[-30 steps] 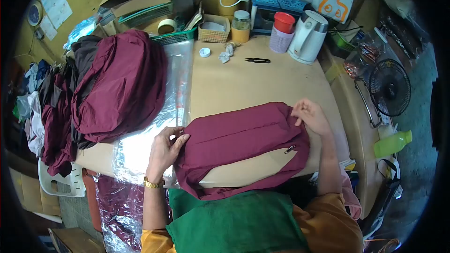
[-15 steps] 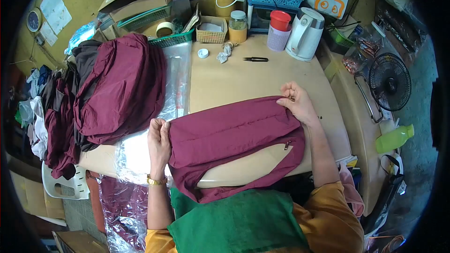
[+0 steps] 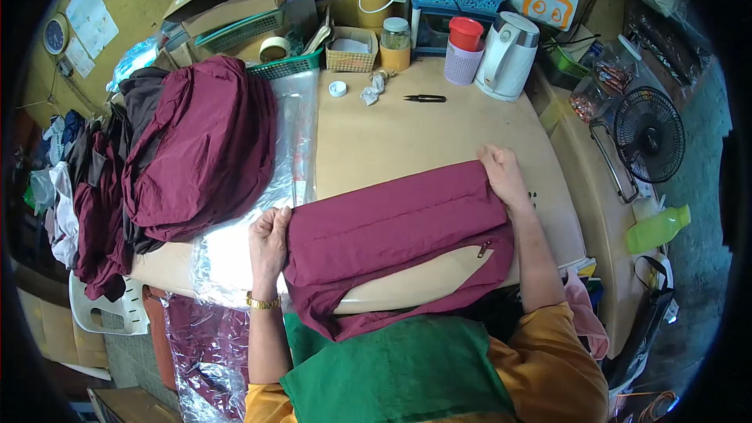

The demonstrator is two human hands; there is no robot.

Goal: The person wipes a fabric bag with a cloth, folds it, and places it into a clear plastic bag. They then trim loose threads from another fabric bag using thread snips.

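A maroon garment (image 3: 399, 215) is stretched across the table's front edge, with a seam along its length and a small zipper pull near its lower right. My left hand (image 3: 270, 239) pinches its left end. At the upper right corner my right hand (image 3: 503, 175) is closed on the cloth. Below the band the fabric loops round, and the tabletop shows through the opening. The lower part of the garment lies against the green cloth (image 3: 392, 376) over my lap. A gold watch (image 3: 262, 302) is on my left wrist.
A heap of maroon garments (image 3: 204, 149) stands at left on clear plastic (image 3: 294, 133). Black thread snips (image 3: 425, 98), a white lid (image 3: 338, 88), a white kettle (image 3: 509, 55) and a lilac cup (image 3: 464, 63) are farther back. A fan (image 3: 648, 133) and a green bottle (image 3: 658, 229) are at right.
My right hand has moved slightly up and right, its fingers now curled tighter over the corner. My left hand has shifted slightly right; the garment looks pulled straighter.
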